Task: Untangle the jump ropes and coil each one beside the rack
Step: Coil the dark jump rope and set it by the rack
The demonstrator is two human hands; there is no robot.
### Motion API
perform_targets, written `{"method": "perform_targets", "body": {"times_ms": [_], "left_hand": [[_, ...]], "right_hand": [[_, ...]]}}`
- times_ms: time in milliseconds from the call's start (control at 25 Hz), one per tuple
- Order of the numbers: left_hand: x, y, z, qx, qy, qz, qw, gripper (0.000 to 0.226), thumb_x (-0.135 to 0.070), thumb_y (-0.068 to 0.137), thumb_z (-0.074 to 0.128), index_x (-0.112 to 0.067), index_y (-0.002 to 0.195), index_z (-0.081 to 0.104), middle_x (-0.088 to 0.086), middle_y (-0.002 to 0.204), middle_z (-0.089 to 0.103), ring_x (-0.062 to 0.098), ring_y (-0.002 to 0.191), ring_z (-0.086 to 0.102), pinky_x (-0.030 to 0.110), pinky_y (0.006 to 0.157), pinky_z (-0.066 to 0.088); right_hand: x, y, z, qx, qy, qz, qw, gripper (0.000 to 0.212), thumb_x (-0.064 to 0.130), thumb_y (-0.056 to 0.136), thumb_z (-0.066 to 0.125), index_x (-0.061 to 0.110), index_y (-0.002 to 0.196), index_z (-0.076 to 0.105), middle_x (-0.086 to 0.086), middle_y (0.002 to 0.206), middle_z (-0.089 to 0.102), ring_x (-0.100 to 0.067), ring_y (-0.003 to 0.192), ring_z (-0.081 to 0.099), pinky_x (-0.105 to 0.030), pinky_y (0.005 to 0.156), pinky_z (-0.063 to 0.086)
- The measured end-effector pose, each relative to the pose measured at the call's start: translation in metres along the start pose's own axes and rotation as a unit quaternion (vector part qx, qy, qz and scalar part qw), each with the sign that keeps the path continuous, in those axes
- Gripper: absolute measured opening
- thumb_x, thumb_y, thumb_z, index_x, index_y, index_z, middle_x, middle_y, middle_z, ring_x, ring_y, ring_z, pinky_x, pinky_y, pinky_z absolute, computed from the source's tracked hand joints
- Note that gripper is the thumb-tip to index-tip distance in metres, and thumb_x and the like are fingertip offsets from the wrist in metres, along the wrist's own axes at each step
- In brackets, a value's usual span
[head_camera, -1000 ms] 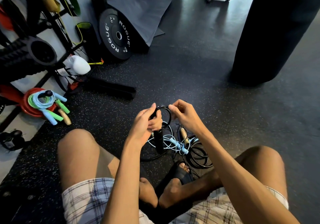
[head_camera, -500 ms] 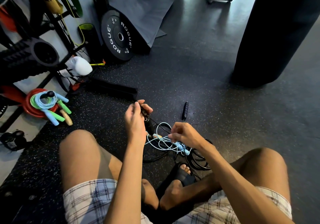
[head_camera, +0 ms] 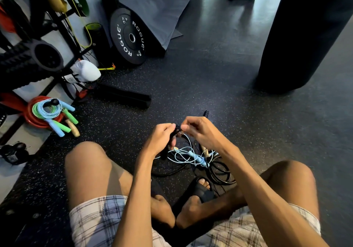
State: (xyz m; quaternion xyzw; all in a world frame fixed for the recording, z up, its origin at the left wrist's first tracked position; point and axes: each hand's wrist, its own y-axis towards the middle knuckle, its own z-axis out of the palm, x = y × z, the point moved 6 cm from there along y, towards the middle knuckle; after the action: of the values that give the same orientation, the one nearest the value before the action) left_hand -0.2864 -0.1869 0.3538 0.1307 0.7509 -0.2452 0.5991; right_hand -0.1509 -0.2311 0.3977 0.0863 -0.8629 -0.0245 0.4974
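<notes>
Two-handed, working one black jump rope (head_camera: pixel 176 133) just above the floor: curling the fingers (head_camera: pixel 171 127) and thumb of the left hand (head_camera: pixel 162 137) tight round its black handle, and nipping the thin cord at the handle's top with the bent fingertips (head_camera: pixel 185 127) of the right hand (head_camera: pixel 202 132), the two sets of fingertips almost touching. Holding all this directly over a tangle of light blue and black ropes (head_camera: pixel 191 157) lying near the crossed feet and a black slide sandal (head_camera: pixel 198 191). Reaching just short of a loose black handle (head_camera: pixel 206 113) lying on the far side of the right hand. Sitting on dark speckled rubber flooring (head_camera: pixel 210 93), with green and light blue ropes (head_camera: pixel 49 111) already coiled at the left on a red ring (head_camera: pixel 30 116) beside the black metal rack (head_camera: pixel 57 22). Facing a black ROGUE weight plate (head_camera: pixel 129 38) far left and a black punching bag (head_camera: pixel 305 36) far right.
</notes>
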Motion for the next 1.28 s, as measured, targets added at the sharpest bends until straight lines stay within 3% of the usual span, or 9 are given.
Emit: {"method": "perform_targets", "body": {"times_ms": [160,360,520,640,720,840,1000,1160,1280], "left_hand": [[-0.015,-0.008,0.015,0.081,-0.097,-0.023,0.992,0.046,-0.033,0.106,0.038,-0.005,0.073,0.054,-0.005,0.043,0.028,0.011,0.039,0.022,0.029,0.046,0.018],[-0.026,-0.013,0.021,0.108,-0.237,0.005,0.965,0.046,-0.033,0.104,0.043,-0.013,0.062,0.05,-0.006,0.047,0.02,0.011,0.043,0.015,0.034,0.051,0.009],[-0.036,-0.013,-0.004,0.032,-0.431,0.049,0.9,0.042,-0.035,0.104,0.038,-0.012,0.072,0.052,-0.009,0.048,0.024,0.006,0.042,0.02,0.027,0.049,0.012],[-0.036,-0.011,-0.029,-0.055,-0.514,0.099,0.85,0.039,-0.034,0.107,0.031,-0.012,0.084,0.053,-0.008,0.055,0.028,0.008,0.049,0.023,0.023,0.053,0.024],[-0.029,-0.008,-0.036,-0.117,-0.525,0.112,0.836,0.035,-0.028,0.108,0.032,-0.009,0.089,0.054,-0.004,0.06,0.035,0.01,0.055,0.031,0.024,0.061,0.032],[-0.013,-0.005,-0.04,-0.209,-0.462,0.125,0.853,0.028,-0.018,0.108,0.034,-0.006,0.094,0.056,0.001,0.064,0.049,0.015,0.063,0.047,0.028,0.07,0.041],[0.0,-0.008,-0.051,-0.32,-0.218,0.13,0.913,0.025,-0.012,0.106,0.037,-0.01,0.093,0.058,0.001,0.065,0.064,0.015,0.063,0.064,0.028,0.069,0.052],[0.009,-0.007,-0.052,-0.32,-0.099,0.112,0.935,0.024,-0.012,0.105,0.039,-0.009,0.091,0.059,0.009,0.065,0.067,0.026,0.064,0.068,0.035,0.069,0.058],[0.012,-0.006,-0.046,-0.262,-0.042,0.082,0.961,0.024,-0.012,0.104,0.041,-0.002,0.092,0.059,0.009,0.063,0.068,0.025,0.062,0.069,0.033,0.067,0.056]], "right_hand": [[0.008,0.008,-0.016,-0.055,-0.001,-0.006,0.998,0.025,0.023,0.1,0.06,0.009,0.078,0.064,0.015,0.06,0.052,-0.001,0.056,0.042,-0.02,0.056,0.035],[-0.015,0.01,-0.015,-0.12,0.078,0.076,0.987,0.049,0.043,0.106,0.039,0.006,0.077,0.054,0.012,0.063,0.048,-0.004,0.061,0.042,-0.025,0.063,0.036],[-0.067,-0.009,0.004,-0.064,0.053,0.169,0.982,0.058,0.053,0.104,0.031,0.013,0.073,0.059,0.002,0.057,0.06,-0.011,0.057,0.052,-0.033,0.065,0.041],[-0.101,-0.033,0.021,-0.012,0.015,0.216,0.976,0.033,0.038,0.103,0.05,0.01,0.088,0.058,0.001,0.074,0.074,-0.007,0.066,0.065,-0.03,0.069,0.049],[-0.113,-0.04,0.033,0.022,0.022,0.226,0.974,0.015,0.023,0.099,0.061,0.011,0.093,0.052,-0.003,0.08,0.077,-0.01,0.076,0.072,-0.037,0.079,0.056],[-0.111,-0.037,0.04,0.052,0.01,0.204,0.978,0.019,0.009,0.093,0.066,0.017,0.083,0.052,-0.004,0.074,0.076,-0.017,0.072,0.073,-0.046,0.08,0.057],[-0.089,-0.028,0.035,0.103,0.021,0.161,0.981,0.015,0.006,0.091,0.067,0.014,0.08,0.063,-0.004,0.072,0.07,-0.014,0.065,0.064,-0.041,0.07,0.055],[-0.058,-0.017,0.027,0.139,0.051,0.125,0.981,0.01,0.008,0.094,0.065,0.003,0.086,0.068,-0.003,0.075,0.066,-0.01,0.07,0.06,-0.025,0.07,0.049],[-0.03,-0.009,0.021,0.15,0.055,0.082,0.984,0.014,0.01,0.097,0.061,0.008,0.085,0.068,0.006,0.072,0.064,-0.004,0.067,0.057,-0.016,0.066,0.045]]}}
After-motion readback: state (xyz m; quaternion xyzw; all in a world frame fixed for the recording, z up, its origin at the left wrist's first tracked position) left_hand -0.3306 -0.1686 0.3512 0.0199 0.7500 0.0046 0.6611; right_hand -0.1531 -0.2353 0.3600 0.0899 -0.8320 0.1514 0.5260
